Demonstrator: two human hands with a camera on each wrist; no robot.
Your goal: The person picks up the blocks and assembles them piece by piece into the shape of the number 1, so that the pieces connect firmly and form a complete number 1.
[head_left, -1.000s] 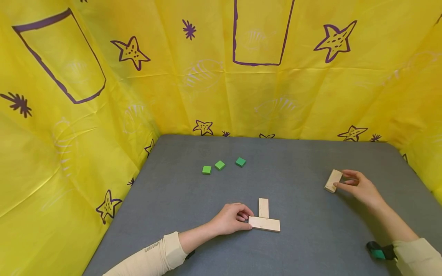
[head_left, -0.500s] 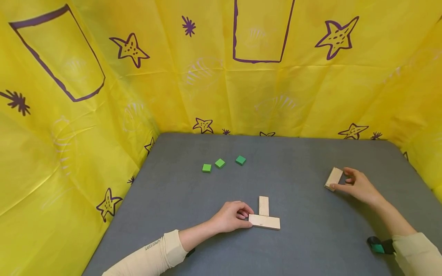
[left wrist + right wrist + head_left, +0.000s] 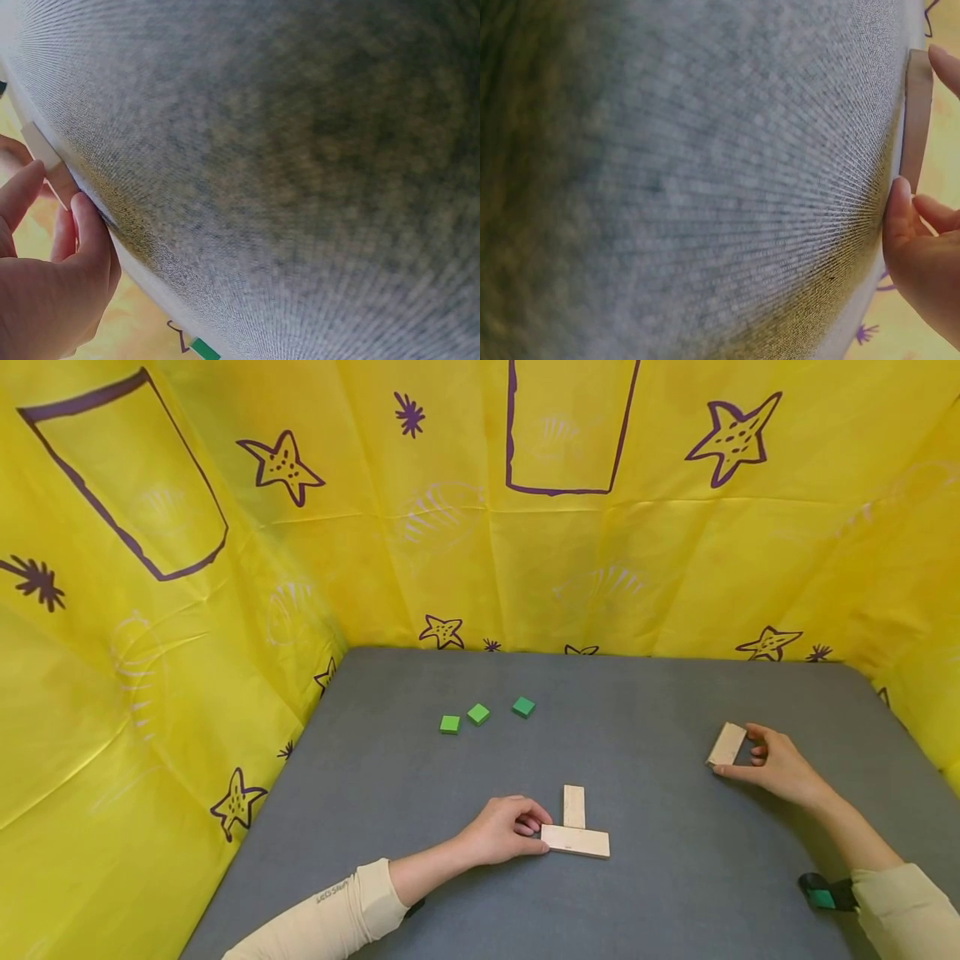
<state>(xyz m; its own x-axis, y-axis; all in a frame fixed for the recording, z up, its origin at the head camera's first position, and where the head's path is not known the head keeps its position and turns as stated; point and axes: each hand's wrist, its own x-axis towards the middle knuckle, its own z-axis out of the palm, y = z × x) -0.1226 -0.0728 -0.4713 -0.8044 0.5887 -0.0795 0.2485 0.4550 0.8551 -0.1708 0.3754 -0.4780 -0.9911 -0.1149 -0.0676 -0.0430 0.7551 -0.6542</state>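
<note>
Two pale wooden blocks lie on the grey table in a T shape in the head view: a crosswise block (image 3: 576, 841) in front, an upright-pointing block (image 3: 573, 807) against its far side. My left hand (image 3: 498, 832) pinches the left end of the crosswise block between thumb and fingers; that block (image 3: 51, 166) also shows in the left wrist view. Off to the right, my right hand (image 3: 782, 768) holds a third wooden block (image 3: 727, 744), thumb at its near end and a finger at its far end. The right wrist view shows this block (image 3: 916, 124) low at the cloth surface.
Three small green tiles, a left one (image 3: 450, 724), a middle one (image 3: 478, 714) and a darker one (image 3: 523, 707), lie toward the back of the table (image 3: 645, 718). A black and green strap (image 3: 825, 893) is by the right sleeve. Yellow patterned cloth (image 3: 480, 568) hangs around the table.
My right thumb has slid from the side of the third block down to its near end. My left hand and the T-shaped pair have stayed put; the head view has tilted slightly.
</note>
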